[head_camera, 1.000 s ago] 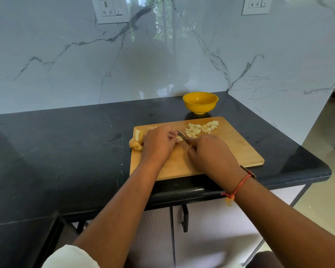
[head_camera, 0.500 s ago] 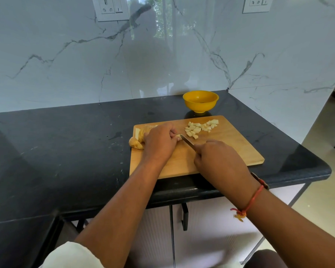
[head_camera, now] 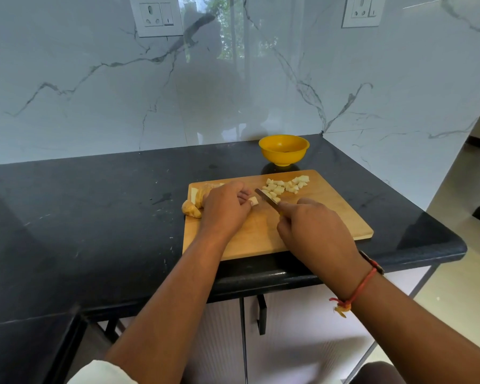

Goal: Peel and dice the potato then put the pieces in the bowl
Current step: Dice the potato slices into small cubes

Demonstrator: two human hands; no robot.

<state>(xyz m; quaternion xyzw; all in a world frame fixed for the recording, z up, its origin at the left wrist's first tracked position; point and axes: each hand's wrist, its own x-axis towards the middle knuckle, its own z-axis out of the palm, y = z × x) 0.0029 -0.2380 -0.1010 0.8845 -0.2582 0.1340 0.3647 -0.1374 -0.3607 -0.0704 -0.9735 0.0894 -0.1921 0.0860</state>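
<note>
Holding down a potato strip (head_camera: 253, 201) with curled fingers of the left hand (head_camera: 227, 209); right hand (head_camera: 313, 228) fingers clamped on the knife (head_camera: 266, 197), blade just beside the strip. Behind, diced pieces (head_camera: 286, 186) on the cutting board (head_camera: 330, 217); beyond, a yellow bowl (head_camera: 283, 149) on the counter (head_camera: 94, 206).

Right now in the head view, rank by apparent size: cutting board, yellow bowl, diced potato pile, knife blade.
1. cutting board, largest by far.
2-3. yellow bowl and diced potato pile look about alike. The bowl sits farther back, so I won't rank them.
4. knife blade, smallest.
</note>
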